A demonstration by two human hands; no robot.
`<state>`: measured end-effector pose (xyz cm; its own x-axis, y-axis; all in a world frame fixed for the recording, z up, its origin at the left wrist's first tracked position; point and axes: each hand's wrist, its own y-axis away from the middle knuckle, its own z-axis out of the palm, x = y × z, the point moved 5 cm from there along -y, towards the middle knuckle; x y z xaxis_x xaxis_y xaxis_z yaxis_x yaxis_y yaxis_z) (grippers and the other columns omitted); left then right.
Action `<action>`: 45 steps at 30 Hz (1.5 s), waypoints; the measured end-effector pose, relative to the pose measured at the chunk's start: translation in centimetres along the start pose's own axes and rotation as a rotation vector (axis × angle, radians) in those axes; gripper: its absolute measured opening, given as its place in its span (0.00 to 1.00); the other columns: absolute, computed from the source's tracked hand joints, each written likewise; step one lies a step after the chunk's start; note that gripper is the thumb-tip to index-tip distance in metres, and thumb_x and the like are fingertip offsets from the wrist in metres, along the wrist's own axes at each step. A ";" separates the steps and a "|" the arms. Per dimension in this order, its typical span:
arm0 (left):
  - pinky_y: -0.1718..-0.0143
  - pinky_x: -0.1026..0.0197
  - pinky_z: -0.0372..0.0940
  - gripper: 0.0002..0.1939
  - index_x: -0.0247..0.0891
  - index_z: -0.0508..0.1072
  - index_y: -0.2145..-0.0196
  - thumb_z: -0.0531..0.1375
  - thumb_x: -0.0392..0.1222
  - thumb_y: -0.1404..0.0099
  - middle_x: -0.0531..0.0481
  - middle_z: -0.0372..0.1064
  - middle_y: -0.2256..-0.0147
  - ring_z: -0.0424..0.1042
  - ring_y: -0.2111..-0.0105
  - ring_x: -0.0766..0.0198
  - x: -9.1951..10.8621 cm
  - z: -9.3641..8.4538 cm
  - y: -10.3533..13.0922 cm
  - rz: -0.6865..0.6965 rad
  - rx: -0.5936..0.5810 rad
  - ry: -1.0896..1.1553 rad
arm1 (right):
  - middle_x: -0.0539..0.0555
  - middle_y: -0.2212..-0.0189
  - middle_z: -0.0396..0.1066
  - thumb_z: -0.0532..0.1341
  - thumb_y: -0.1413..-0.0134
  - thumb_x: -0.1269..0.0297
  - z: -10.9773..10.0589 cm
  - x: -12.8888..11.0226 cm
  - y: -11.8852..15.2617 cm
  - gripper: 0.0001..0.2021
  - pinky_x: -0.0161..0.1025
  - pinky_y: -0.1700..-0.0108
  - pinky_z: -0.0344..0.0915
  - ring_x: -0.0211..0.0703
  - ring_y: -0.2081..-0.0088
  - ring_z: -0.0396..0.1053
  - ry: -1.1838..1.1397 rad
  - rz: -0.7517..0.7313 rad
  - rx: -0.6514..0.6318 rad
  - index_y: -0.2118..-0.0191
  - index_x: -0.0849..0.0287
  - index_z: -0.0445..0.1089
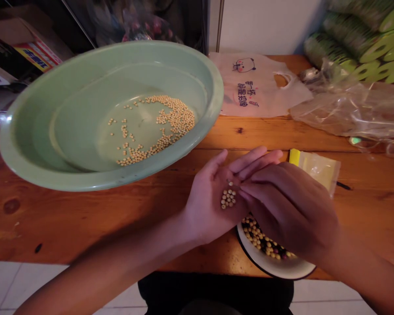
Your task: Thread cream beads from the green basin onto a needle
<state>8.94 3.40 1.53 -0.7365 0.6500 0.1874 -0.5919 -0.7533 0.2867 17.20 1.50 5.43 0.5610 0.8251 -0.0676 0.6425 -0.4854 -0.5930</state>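
My left hand (206, 201) is palm up with its fingers stretched out, cupping a small cluster of pale round beans (228, 199), some marked with a dark dot. Over its fingers, my right hand (292, 205) is closed in a pinch; whatever lies between the fingertips is hidden. Beneath the right hand stands a white bowl (276, 269) with a dark rim, partly covered. Yellow, black and a few reddish beans (262, 238) lie in it. To the left, a large green basin (82, 113) tilts, with many pale beans (177, 118) gathered along its near right side.
A small clear bag (318, 168) with a yellow edge lies right of my hands on the wooden table (170, 192). Behind are a printed plastic bag (259, 87), crumpled clear plastic (354, 105) and stacked green-ended rolls (374, 52). A cardboard box (26, 43) stands back left.
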 end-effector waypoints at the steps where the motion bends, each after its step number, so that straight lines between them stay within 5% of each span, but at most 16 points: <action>1: 0.39 0.61 0.51 0.29 0.26 0.58 0.39 0.45 0.48 0.30 0.39 0.59 0.39 0.58 0.38 0.59 0.0 0.0 0.0 -0.001 -0.007 0.001 | 0.62 0.70 0.72 0.61 0.48 0.76 -0.1 0.0 0.0 0.04 0.48 0.69 0.66 0.52 0.68 0.67 0.025 -0.016 -0.001 0.64 0.67 0.70; 8: 0.39 0.61 0.52 0.30 0.25 0.57 0.38 0.46 0.49 0.30 0.39 0.57 0.38 0.58 0.38 0.60 0.0 -0.1 0.1 0.012 -0.042 -0.003 | 0.60 0.72 0.73 0.59 0.47 0.76 0.0 -0.1 0.1 0.04 0.46 0.70 0.63 0.51 0.70 0.67 0.095 -0.037 -0.012 0.66 0.66 0.70; 20: 0.41 0.60 0.56 0.26 0.24 0.65 0.45 0.44 0.46 0.31 0.37 0.67 0.45 0.64 0.42 0.59 -0.2 -0.3 -0.4 0.053 0.063 0.036 | 0.51 0.78 0.69 0.55 0.42 0.73 -1.3 1.5 0.6 0.06 0.38 0.72 0.62 0.39 0.78 0.65 0.145 0.297 0.050 0.62 0.62 0.69; 24: 0.41 0.61 0.56 0.23 0.27 0.73 0.54 0.46 0.46 0.32 0.39 0.72 0.50 0.61 0.40 0.58 -0.2 -0.4 -0.5 0.036 0.109 0.052 | 0.52 0.69 0.73 0.54 0.39 0.72 -1.5 2.2 0.5 0.13 0.35 0.69 0.66 0.38 0.72 0.70 -0.216 0.437 0.161 0.50 0.59 0.66; 29: 0.39 0.61 0.55 0.23 0.27 0.72 0.52 0.46 0.46 0.32 0.39 0.72 0.50 0.60 0.40 0.59 0.0 -0.6 -0.6 0.057 0.148 0.044 | 0.46 0.80 0.64 0.54 0.36 0.68 -0.5 3.3 0.3 0.07 0.33 0.75 0.64 0.33 0.79 0.64 -1.063 0.636 0.198 0.59 0.58 0.68; 32: 0.40 0.61 0.56 0.25 0.24 0.68 0.47 0.47 0.45 0.32 0.39 0.74 0.53 0.66 0.44 0.60 -0.1 -0.6 -0.7 0.072 0.091 0.037 | 0.44 0.82 0.62 0.52 0.36 0.69 -0.1 3.5 0.3 0.05 0.33 0.77 0.62 0.34 0.81 0.62 -1.375 0.669 0.185 0.61 0.57 0.65; 39: 0.43 0.60 0.59 0.27 0.22 0.62 0.41 0.46 0.44 0.31 0.38 0.74 0.55 0.71 0.49 0.60 0.1 -0.5 -0.6 0.093 0.094 0.039 | 0.46 0.84 0.63 0.48 0.38 0.66 0.4 3.0 0.1 0.07 0.35 0.82 0.63 0.39 0.83 0.64 -1.645 0.646 0.127 0.67 0.56 0.58; 45: 0.43 0.61 0.59 0.27 0.24 0.62 0.41 0.44 0.45 0.31 0.38 0.71 0.49 0.66 0.44 0.60 0.4 -0.3 -0.3 0.079 0.153 -0.015 | 0.53 0.73 0.70 0.52 0.39 0.70 0.7 3.1 0.3 0.09 0.45 0.64 0.70 0.41 0.70 0.71 -1.529 0.580 0.122 0.69 0.61 0.67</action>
<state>8.73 3.84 1.22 -0.7734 0.5913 0.2286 -0.4744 -0.7790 0.4101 18.78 4.15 4.53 -0.3568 0.0894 -0.9299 0.4584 -0.8506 -0.2577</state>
